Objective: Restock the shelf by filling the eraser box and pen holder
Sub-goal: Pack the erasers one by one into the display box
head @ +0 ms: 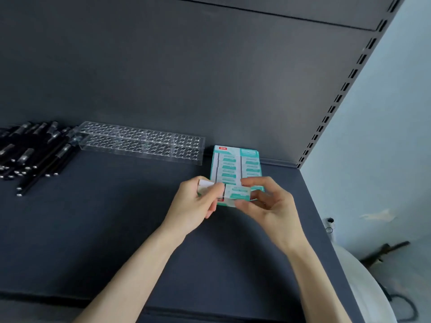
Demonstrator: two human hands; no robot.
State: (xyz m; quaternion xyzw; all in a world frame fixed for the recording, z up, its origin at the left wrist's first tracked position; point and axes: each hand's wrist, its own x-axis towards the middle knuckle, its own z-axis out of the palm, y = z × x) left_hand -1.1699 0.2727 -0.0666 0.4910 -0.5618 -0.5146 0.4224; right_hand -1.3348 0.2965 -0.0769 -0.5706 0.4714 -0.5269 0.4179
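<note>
Work going on low over the shelf (116,217), at the near end of the eraser box (249,151). Gripping a white-ended eraser (206,185) with the left hand (193,206), with fingers curled around it. Pinching a teal-labelled eraser (238,192) between thumb and fingers of the right hand (272,203). Probably feeding both into the last free places of the box. Better to be lowering each one flat, keeping it in line with the rows, pressing it snug without lifting the neighbours. Further back, seeing the box filled with two rows of teal-labelled pieces, judging it nearly full. Far left by the back wall, finding the clear pen holder (140,142) with every hole empty. Noting black pens (35,150) in a loose heap just beside its left end.
</note>
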